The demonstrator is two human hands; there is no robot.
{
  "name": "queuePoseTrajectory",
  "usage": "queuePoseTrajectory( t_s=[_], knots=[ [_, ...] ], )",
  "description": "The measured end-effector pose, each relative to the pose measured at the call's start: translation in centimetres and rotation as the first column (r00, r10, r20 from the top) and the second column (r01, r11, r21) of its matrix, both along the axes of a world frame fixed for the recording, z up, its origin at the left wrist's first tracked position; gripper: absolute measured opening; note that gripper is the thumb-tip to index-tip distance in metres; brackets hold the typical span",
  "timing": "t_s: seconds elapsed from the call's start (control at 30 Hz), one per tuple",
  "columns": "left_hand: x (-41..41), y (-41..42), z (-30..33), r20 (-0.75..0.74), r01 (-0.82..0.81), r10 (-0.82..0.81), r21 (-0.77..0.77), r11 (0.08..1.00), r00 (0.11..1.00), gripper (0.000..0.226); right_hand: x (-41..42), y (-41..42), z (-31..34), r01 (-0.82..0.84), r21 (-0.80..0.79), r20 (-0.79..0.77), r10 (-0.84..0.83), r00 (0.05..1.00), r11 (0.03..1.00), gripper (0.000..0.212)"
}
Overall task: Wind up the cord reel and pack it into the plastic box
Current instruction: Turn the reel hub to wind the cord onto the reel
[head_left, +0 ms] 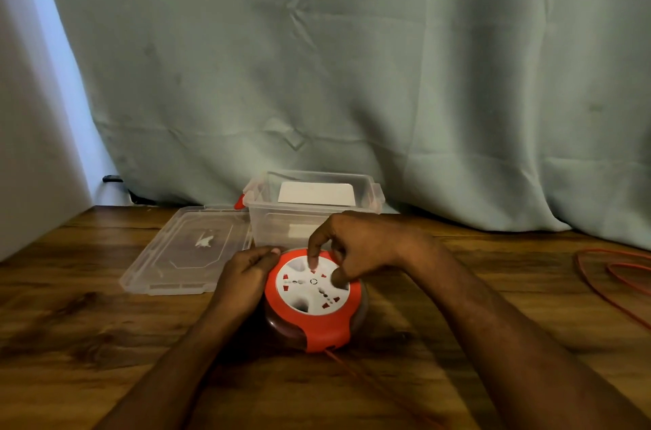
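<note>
A round cord reel (318, 311) with an orange rim and a white socket face lies flat on the wooden table. My left hand (245, 276) grips its left edge. My right hand (355, 246) rests on top, with a fingertip and the thumb pressed into recesses of the white face. An orange cord (355, 380) leaves the reel's near side and runs toward the bottom of the view; more loops of the orange cord (613, 274) lie at the right. The clear plastic box (310, 218) stands open just behind the reel.
The box's clear lid (186, 250) lies flat to the left of the box. A grey-green curtain (352, 77) hangs behind the table. A white wall (31, 147) borders the left side. Orange latches sit on the box's ends.
</note>
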State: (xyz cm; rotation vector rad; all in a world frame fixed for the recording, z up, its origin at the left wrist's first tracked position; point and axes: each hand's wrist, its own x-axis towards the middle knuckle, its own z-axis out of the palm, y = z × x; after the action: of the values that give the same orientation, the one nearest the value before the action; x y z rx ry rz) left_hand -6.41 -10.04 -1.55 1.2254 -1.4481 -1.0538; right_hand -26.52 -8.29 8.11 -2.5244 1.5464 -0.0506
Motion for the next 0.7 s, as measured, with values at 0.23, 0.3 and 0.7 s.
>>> queuePoseTrajectory(
  t_s=[0.23,0.3,0.7],
  knots=[
    [0.1,-0.2,-0.2,-0.014,0.004,-0.003,0.007,1.000,1.000,0.034,-0.3,-0.2,-0.3,-0.033,0.045,-0.008,0.033,0.999,0.998,0.062],
    [0.1,-0.2,-0.3,-0.018,0.005,-0.005,0.007,1.000,1.000,0.033,-0.3,-0.3,-0.3,-0.036,0.052,0.007,0.036,0.999,0.998,0.060],
    [0.1,-0.1,-0.3,-0.022,0.006,-0.006,-0.002,1.000,1.000,0.030,0.7,0.2,-0.8,0.046,0.018,-0.092,-0.045,0.995,0.999,0.043]
  ],
)
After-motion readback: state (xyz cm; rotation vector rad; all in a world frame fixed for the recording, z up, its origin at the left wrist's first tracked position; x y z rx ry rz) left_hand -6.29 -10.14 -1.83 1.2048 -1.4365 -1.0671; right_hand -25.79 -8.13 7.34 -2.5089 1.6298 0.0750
